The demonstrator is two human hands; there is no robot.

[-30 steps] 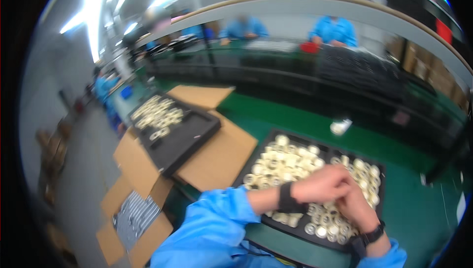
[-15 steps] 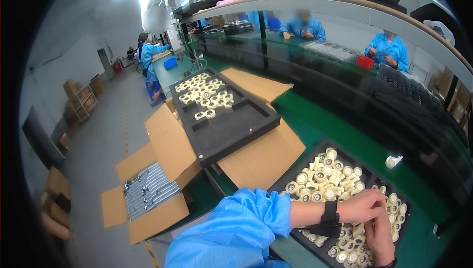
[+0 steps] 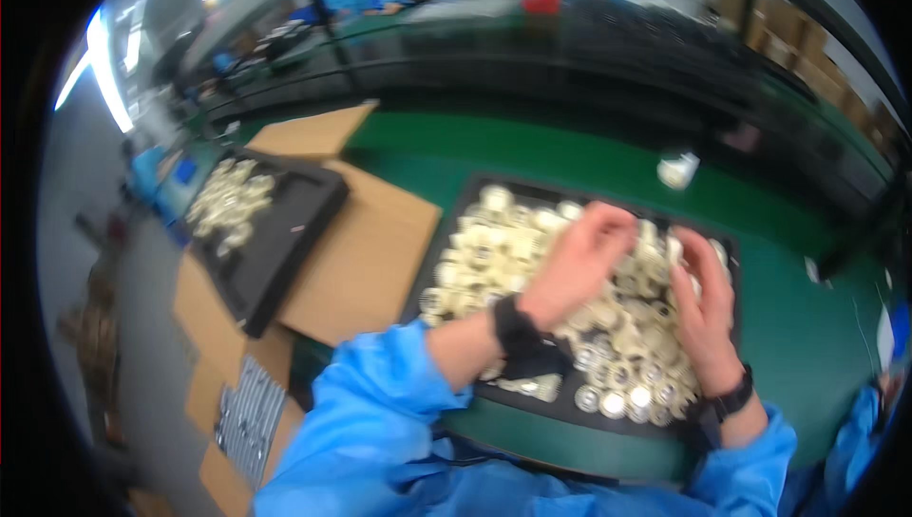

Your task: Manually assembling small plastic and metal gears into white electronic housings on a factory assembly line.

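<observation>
Both my hands are above a black tray heaped with cream toothed plastic gears, many with dark round centres. My left hand is over the tray's middle, fingers curled together; motion blur hides whether anything is between them. My right hand is at the tray's right side, thumb and fingers closed around a cream gear seen edge-on at the fingertips. A narrow gap separates the two hands. Each wrist wears a black band.
At left, a second black tray with cream gears rests on an open cardboard box. Below it, another box holds silvery rods. A small white tape-dispenser-like item lies on the green table. Blue-clad co-workers sit beyond.
My view has swung right, so the scene slides left. My hands, together over the gears before, are now apart, with a gear showing in the right one.
</observation>
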